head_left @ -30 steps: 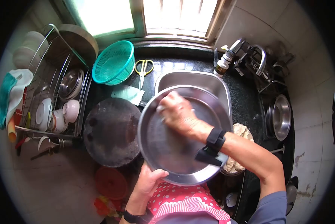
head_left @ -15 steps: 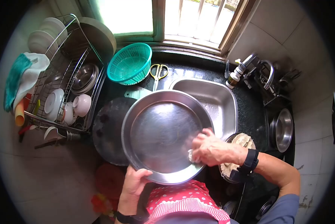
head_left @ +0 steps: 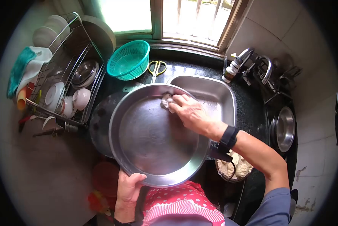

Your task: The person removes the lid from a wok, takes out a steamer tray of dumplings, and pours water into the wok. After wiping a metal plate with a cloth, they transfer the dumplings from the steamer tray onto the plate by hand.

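A large round metal pan (head_left: 150, 139) is held in front of me, its open side facing up. My left hand (head_left: 128, 185) grips its near left rim, with the thumb over the edge and the fingers hidden underneath. Inside the pan, at its far right wall, my right hand (head_left: 189, 113) presses a small crumpled pale cloth (head_left: 166, 101) to the metal. The pan overlaps a metal sink (head_left: 218, 96) behind it and a dark round board (head_left: 101, 126) on its left.
A green plastic basket (head_left: 128, 62) and yellow-handled scissors (head_left: 156, 69) lie near the window. On the left stands a wire dish rack (head_left: 73, 75) with bowls. Faucets (head_left: 267, 69) rise behind the sink. A bowl of pale dough-like pieces (head_left: 235, 165) sits beneath my right forearm.
My right hand has moved with the cloth from the pan's near right side to its far wall. The pan has shifted slightly left, with my left hand still on its rim.
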### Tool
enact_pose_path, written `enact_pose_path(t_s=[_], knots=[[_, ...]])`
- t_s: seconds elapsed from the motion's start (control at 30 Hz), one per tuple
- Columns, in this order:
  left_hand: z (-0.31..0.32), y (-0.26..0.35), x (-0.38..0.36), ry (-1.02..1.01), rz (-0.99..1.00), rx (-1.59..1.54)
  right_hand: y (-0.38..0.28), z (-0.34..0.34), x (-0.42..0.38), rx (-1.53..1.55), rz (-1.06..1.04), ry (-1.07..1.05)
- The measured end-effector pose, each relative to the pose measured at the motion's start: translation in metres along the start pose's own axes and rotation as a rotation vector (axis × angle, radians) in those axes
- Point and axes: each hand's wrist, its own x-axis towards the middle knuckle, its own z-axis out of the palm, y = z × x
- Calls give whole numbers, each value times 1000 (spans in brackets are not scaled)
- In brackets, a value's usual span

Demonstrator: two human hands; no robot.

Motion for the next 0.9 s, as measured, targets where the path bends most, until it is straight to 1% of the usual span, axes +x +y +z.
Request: enact_pose_path(t_s=[0.07,0.1,0.2,0.3,0.33,0.4,0.43,0.47,0.5,0.53,0.57,0.6,0.63,0.67,0.73,0.8,0.83,0.87,0.9], knots=[[-6,-10,-2,8,18,-36,-25,-3,-17,186,163,3],[-12,-18,1,-2,3,-43,-39,2,-28,237,146,72],[-6,-24,0,13,-24,-73,-89,7,-59,302,63,-25],[-14,-27,-2,25,-13,-41,-79,14,-60,343,73,-35],[-20,-28,-4,26,-17,-42,-66,13,-49,259,161,-19],[-28,-28,-6,9,-11,-39,-27,40,-41,253,398,3],[-33,-26,-8,38,1,-41,-37,39,-35,168,353,67],[-36,-24,-10,65,10,-44,-60,38,-37,99,364,-27],[-40,-17,-10,71,-30,-37,-91,22,-36,215,349,-206],[-45,-15,-7,50,-38,-35,-117,25,-42,326,243,-181],[-49,-15,-2,80,-23,-66,-141,30,-50,457,165,-219],[-53,-12,4,107,-4,-100,-160,41,-54,530,46,-140],[-54,-2,5,94,-17,-68,-163,47,-47,602,-25,-229],[-57,4,5,108,-34,-30,-157,55,-38,640,-17,-234],[-76,5,10,129,49,-7,-138,50,-11,570,117,-97],[-76,23,6,194,76,-7,-110,58,3,357,378,-32],[-77,32,5,209,77,-9,-115,61,4,371,358,54],[-76,39,3,233,77,-16,-131,61,-1,399,364,-22],[-86,36,7,231,110,-6,-155,66,-6,517,346,-99]])
